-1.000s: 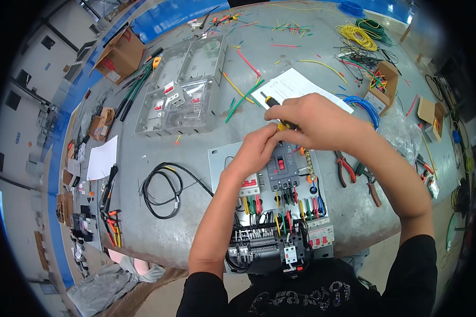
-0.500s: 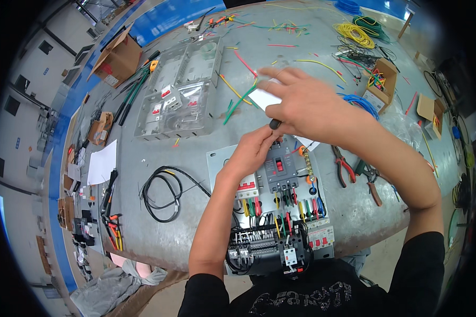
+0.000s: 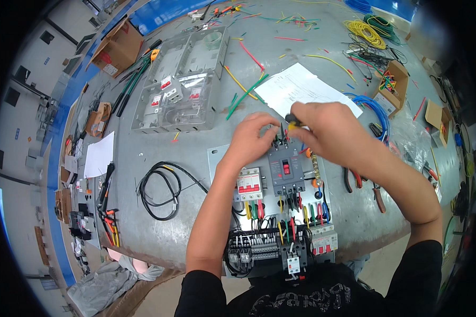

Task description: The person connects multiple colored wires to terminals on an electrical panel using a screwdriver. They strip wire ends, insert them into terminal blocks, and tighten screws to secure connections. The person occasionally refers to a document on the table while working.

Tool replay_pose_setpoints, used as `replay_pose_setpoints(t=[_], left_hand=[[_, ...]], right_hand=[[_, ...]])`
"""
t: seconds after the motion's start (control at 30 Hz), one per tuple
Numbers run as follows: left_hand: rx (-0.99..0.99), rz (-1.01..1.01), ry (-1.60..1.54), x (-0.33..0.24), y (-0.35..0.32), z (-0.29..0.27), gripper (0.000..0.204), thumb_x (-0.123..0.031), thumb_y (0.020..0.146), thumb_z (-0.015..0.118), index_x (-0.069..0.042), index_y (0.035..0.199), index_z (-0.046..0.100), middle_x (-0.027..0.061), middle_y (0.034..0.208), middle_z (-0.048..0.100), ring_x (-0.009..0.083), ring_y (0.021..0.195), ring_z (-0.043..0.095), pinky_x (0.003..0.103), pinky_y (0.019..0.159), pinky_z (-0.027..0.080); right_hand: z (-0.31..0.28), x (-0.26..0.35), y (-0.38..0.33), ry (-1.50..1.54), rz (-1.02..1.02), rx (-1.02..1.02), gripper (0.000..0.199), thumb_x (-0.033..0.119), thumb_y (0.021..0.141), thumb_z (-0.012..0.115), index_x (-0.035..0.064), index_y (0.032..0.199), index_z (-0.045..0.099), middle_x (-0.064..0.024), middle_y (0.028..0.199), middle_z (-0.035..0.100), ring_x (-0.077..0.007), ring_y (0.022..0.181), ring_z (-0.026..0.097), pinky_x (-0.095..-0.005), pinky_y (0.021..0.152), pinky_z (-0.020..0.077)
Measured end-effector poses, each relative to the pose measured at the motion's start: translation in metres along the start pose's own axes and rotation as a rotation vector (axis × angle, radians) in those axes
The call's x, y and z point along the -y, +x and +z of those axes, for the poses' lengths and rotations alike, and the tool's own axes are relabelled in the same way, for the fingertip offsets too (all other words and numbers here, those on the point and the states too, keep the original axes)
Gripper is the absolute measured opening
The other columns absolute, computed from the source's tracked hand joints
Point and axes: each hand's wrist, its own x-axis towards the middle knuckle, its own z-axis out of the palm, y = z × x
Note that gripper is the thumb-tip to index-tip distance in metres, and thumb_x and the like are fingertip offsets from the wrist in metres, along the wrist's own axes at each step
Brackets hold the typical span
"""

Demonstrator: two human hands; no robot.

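I see my right hand (image 3: 325, 127) pinching a screwdriver (image 3: 292, 122) at the grey breaker's (image 3: 285, 168) top. My left hand (image 3: 254, 138) pinches wires there. Lower wires look done; top ones remain.

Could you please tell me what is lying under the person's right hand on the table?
Under the right hand, which grips a yellow-handled screwdriver, part of a white paper sheet shows, and below it the dark breaker. The screwdriver's tip and the breaker's top terminals are covered by both hands.
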Motion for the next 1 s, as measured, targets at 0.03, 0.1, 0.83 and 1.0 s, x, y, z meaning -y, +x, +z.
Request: replay_pose_setpoints(t=[0.03,0.1,0.83,1.0], left_hand=[[0.004,0.080,0.139,0.004,0.003,0.001,0.019,-0.014,0.095,0.067,-0.004,0.109,0.076,0.0155,0.109,0.073,0.0352,0.102,0.068,0.043,0.092,0.055],[0.117,0.025,0.134,0.007,0.007,-0.001,0.019,-0.013,0.092,0.069,-0.004,0.107,0.077,0.0156,0.110,0.073,0.0363,0.104,0.068,0.045,0.092,0.055],[1.010,-0.174,-0.104,0.059,0.088,-0.008,0.036,-0.018,0.086,0.075,-0.015,0.122,0.079,0.0017,0.106,0.077,0.0158,0.100,0.067,0.034,0.086,0.055],[0.995,-0.348,-0.169,0.043,0.093,-0.011,0.028,-0.017,0.089,0.076,-0.014,0.117,0.080,-0.0011,0.103,0.074,0.0137,0.095,0.065,0.031,0.078,0.055]], right_hand=[[0.003,0.002,-0.002,0.002,-0.019,-0.010,0.022,0.018,0.088,0.079,0.0045,0.094,0.063,-0.0155,0.073,0.069,-0.0391,0.072,0.071,-0.0503,0.064,0.0551],[-0.001,0.006,-0.001,0.008,-0.064,0.018,0.021,0.016,0.087,0.080,0.0041,0.095,0.065,-0.0157,0.074,0.069,-0.0392,0.073,0.071,-0.0501,0.065,0.0548],[-0.031,-0.005,0.047,0.084,-0.093,0.407,0.019,0.015,0.089,0.080,0.0066,0.100,0.067,-0.0175,0.075,0.066,-0.0417,0.077,0.068,-0.0514,0.069,0.0506],[-0.027,-0.017,0.054,0.126,-0.110,0.382,0.017,0.014,0.088,0.080,0.0052,0.097,0.068,-0.0176,0.075,0.066,-0.0405,0.074,0.067,-0.0483,0.067,0.0505]])
